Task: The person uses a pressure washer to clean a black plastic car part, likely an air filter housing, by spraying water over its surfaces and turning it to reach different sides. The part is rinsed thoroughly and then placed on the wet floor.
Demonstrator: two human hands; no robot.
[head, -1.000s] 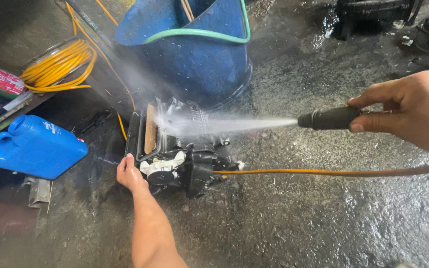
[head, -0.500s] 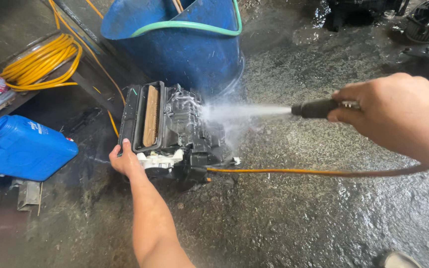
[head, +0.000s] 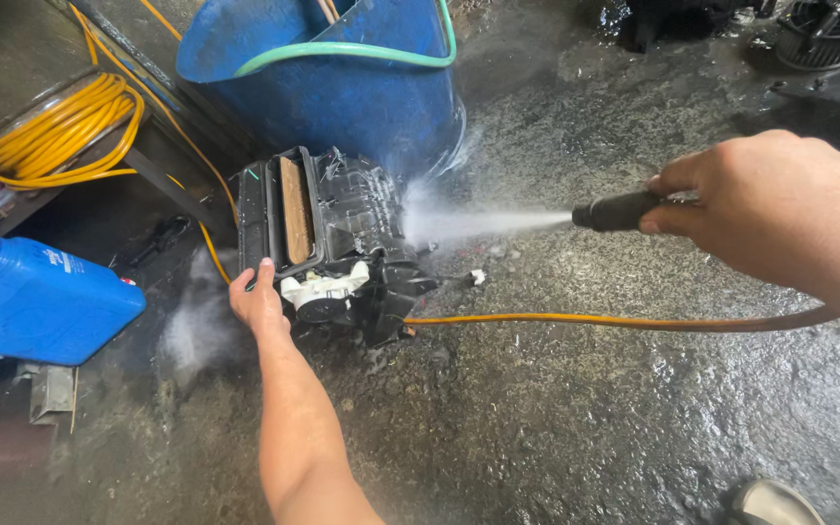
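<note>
The black plastic housing (head: pixel 328 238) sits on the wet concrete floor (head: pixel 556 408) right by the blue barrel (head: pixel 342 87), soaked and getting sprayed. Right hand (head: pixel 770 209) is wrapped tight around the black spray nozzle (head: pixel 614 210), while left hand (head: pixel 257 303) lies fairly flat, fingers gripping the housing's near edge.

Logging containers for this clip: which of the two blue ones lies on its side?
The blue jug at far left; the big blue barrel behind the black housing stands.
</note>
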